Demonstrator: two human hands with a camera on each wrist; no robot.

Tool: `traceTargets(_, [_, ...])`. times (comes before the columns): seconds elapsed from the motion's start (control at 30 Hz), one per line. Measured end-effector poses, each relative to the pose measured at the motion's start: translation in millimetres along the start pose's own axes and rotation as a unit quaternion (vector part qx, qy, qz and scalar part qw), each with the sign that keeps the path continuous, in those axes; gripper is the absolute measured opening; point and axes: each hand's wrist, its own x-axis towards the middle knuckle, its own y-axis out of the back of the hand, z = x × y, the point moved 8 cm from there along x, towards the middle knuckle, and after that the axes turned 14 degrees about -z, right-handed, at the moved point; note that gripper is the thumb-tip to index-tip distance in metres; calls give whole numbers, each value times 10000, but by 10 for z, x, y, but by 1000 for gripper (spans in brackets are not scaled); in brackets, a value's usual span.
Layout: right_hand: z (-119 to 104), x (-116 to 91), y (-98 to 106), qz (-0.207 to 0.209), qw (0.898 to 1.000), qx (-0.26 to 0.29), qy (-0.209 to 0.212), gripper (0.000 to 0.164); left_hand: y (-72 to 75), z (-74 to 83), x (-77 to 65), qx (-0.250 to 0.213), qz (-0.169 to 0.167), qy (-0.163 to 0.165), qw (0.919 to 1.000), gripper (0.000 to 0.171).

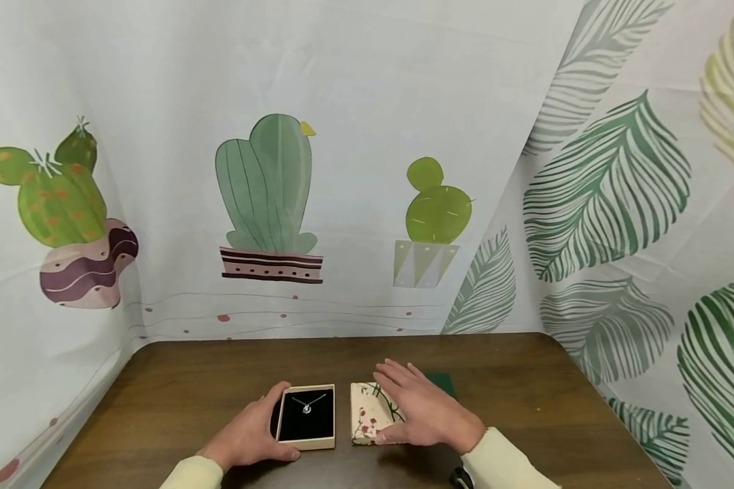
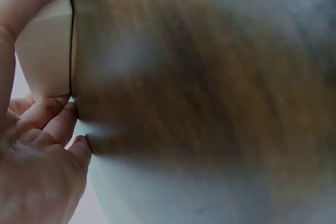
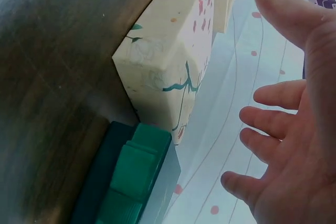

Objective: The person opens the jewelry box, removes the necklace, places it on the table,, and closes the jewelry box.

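Note:
A small cream jewelry box stands uncovered on the table, its black lining showing. On the lining lies a silver necklace with a round pendant. My left hand holds the box from its left, the thumb at the near side and the fingers at the far side. To the right sits a cream box lid printed with red flowers and green stems; whether it is hollow beneath is hidden. Above it my right hand hovers with fingers spread, apart from it in the right wrist view.
A green object, partly hidden by my right hand in the head view, lies just beyond the floral lid. A black item is by the right sleeve. The brown wooden table meets a cactus-printed cloth behind.

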Motion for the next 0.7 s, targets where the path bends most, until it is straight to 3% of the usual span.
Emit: traceTargets(0.7, [-195, 253, 86, 93, 9991, -96, 411, 77, -6, 16, -20, -53, 48, -23, 10000, 116])
